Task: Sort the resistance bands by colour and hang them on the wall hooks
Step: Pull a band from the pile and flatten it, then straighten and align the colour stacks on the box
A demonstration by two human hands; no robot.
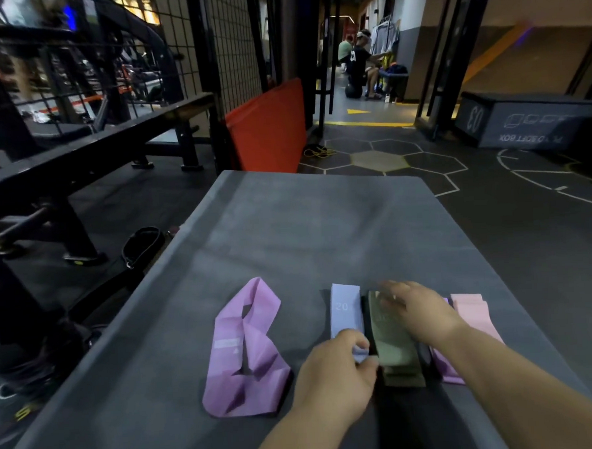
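Note:
Several resistance bands lie on a grey padded surface (287, 224). A crumpled lilac band (246, 350) sits apart on the left. A pale blue band marked 20 (345, 309) lies beside an olive green band (393, 346), with a pink band (470, 306) and a purple band (444, 367) to the right. My left hand (333, 373) pinches the near end of the pale blue band. My right hand (415, 309) rests with straight fingers on the olive green band. No wall hooks are in view.
A black wire-grid fence (182, 41) and black metal frame (78, 146) run along the left. An orange pad (269, 126) leans beyond the surface. A dark soft box (522, 119) stands at the right. People sit far down the corridor (361, 66).

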